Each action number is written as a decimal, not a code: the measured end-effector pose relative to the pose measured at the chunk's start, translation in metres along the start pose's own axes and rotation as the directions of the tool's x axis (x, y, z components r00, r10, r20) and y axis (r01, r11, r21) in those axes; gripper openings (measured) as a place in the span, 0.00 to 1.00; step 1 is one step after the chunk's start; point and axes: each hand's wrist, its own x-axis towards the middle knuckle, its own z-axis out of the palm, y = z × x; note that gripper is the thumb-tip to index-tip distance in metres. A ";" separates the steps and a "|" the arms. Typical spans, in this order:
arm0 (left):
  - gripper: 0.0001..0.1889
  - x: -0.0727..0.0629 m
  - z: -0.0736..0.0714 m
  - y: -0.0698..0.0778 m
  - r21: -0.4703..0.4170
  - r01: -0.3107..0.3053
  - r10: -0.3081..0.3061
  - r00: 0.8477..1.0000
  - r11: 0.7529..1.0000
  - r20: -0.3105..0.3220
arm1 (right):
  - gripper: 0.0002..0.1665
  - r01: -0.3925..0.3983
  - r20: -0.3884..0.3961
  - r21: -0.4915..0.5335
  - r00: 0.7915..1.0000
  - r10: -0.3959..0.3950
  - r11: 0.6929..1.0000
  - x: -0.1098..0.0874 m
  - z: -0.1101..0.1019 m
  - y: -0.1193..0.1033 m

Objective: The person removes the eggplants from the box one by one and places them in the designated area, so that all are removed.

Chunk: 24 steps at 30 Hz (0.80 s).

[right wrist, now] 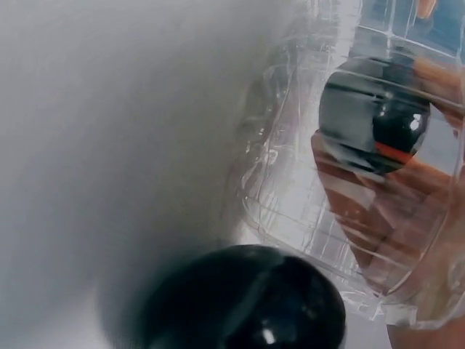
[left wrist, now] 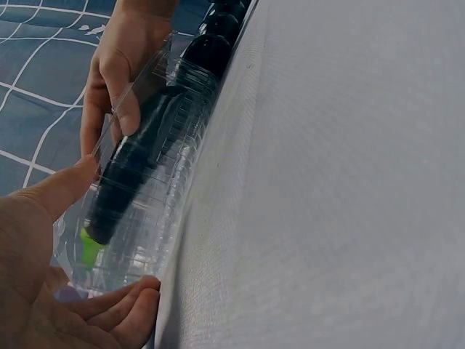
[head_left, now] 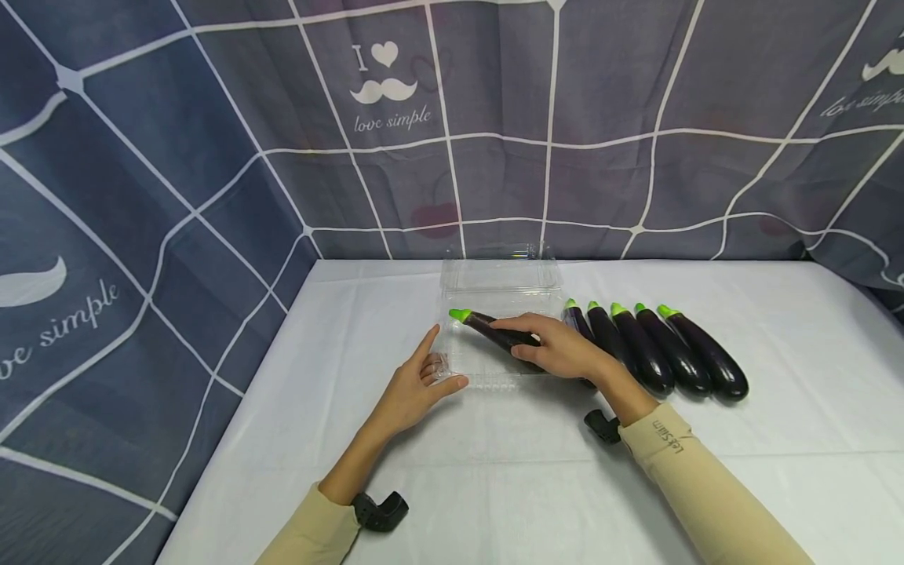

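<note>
In the head view a clear plastic clamshell box (head_left: 487, 380) lies on the table, its lid (head_left: 501, 275) folded back toward the curtain. My right hand (head_left: 561, 345) grips a dark eggplant (head_left: 487, 326) from above, thumb on one side and fingers on the other. This eggplant slants over the tray, its green stem end toward the left. My left hand (head_left: 413, 392) holds the box's left end, thumb at the near side. The left wrist view shows the left thumb (left wrist: 65, 190) at the box's rim and the other fingers curled low beside it.
Several more eggplants (head_left: 643, 353) lie side by side right of the box, green ends toward the back; the right forearm partly covers the nearest ones. A white cloth (head_left: 494, 486) covers the table. A dark checked curtain (head_left: 593, 180) hangs behind and at the left.
</note>
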 end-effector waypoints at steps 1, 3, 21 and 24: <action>0.52 0.000 0.000 0.000 0.000 0.000 0.000 1.000 1.000 0.000 | 0.27 0.002 -0.004 0.007 1.000 -0.002 1.000 0.000 0.000 0.000; 0.52 0.000 0.000 0.000 -0.003 -0.002 0.002 1.000 1.000 0.003 | 0.27 -0.003 -0.011 0.008 1.000 0.003 1.000 0.000 0.000 0.001; 0.52 0.001 0.000 -0.001 -0.007 -0.024 0.024 1.000 1.000 0.010 | 0.35 -0.123 -0.080 -0.093 0.990 0.116 0.988 0.001 0.004 -0.002; 0.52 0.000 0.000 -0.001 -0.011 -0.017 0.017 1.000 1.000 0.010 | 0.35 -0.116 -0.090 -0.079 0.990 0.108 0.990 0.000 0.005 -0.001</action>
